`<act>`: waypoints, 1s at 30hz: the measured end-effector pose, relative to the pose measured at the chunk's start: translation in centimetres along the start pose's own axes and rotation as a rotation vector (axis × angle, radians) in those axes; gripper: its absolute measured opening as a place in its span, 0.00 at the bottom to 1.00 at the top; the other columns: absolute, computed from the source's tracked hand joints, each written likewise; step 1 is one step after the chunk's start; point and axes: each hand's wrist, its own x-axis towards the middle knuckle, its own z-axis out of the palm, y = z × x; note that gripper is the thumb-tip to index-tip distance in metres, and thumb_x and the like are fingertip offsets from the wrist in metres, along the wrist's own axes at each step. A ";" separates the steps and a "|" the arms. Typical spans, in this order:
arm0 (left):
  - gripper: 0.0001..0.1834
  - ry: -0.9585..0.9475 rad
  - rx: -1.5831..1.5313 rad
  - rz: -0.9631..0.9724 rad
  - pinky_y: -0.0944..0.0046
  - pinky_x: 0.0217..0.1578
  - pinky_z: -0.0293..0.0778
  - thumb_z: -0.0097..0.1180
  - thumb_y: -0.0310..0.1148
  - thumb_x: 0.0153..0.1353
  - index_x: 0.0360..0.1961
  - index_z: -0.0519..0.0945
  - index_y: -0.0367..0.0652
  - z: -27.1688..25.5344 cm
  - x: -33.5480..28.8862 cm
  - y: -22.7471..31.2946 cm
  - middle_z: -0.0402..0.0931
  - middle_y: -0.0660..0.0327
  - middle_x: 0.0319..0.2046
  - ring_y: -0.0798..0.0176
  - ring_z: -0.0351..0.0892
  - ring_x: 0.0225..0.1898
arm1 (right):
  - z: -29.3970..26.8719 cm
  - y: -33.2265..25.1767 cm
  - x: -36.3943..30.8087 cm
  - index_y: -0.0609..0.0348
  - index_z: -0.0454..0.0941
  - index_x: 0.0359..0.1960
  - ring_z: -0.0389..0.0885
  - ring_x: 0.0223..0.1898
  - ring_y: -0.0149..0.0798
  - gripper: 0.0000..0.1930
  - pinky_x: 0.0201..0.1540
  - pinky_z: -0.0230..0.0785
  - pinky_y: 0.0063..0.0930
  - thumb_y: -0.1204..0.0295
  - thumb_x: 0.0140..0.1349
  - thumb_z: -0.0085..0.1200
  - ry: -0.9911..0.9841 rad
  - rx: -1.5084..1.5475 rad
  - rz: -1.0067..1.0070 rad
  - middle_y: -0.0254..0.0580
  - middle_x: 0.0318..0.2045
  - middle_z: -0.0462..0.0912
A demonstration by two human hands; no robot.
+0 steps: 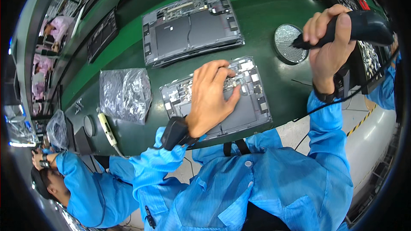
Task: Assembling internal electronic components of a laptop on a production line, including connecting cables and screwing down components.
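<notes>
My right hand (327, 38) is wrapped round a black electric screwdriver (364, 28), held level with its tip pointing left. That tip is over a round dish (286, 38) with a pale, textured inside; whether it touches the contents I cannot tell. My left hand (209, 98) rests on an opened laptop base (244, 115), thumb and fingers apart over the circuit board in its far half. The hand hides part of the board and the dark battery area.
A stack of similar laptop bases (192, 30) lies beyond. To the left are a plastic bag (125, 95), a pale yellow corded tool (107, 129) and a small round container (88, 125). The black cord (329, 105) passes my right forearm. Another person (92, 188) works at left.
</notes>
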 end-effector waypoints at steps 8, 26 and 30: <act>0.22 0.085 -0.091 -0.098 0.47 0.50 0.78 0.78 0.27 0.49 0.44 0.81 0.40 1.6 0.5 -0.2 0.81 0.52 0.51 0.40 0.83 0.50 | 6.9 2.7 -5.3 0.66 0.76 0.46 0.72 0.18 0.28 0.10 0.23 0.69 0.26 0.69 0.80 0.60 -0.174 0.171 0.241 0.37 0.20 0.76; 0.26 0.186 -0.089 -0.208 0.44 0.40 0.77 0.78 0.26 0.46 0.45 0.75 0.42 3.1 0.6 0.4 0.79 0.56 0.43 0.40 0.82 0.41 | 7.0 4.1 -6.7 0.61 0.73 0.49 0.69 0.18 0.30 0.12 0.23 0.68 0.29 0.64 0.82 0.56 -0.276 -0.076 0.294 0.37 0.20 0.73; 0.26 0.189 -0.089 -0.199 0.44 0.40 0.76 0.78 0.26 0.46 0.45 0.75 0.42 3.3 0.5 0.2 0.79 0.56 0.42 0.40 0.82 0.40 | 6.7 4.0 -6.5 0.61 0.73 0.49 0.69 0.18 0.30 0.12 0.23 0.68 0.29 0.64 0.82 0.56 -0.266 -0.077 0.297 0.37 0.20 0.73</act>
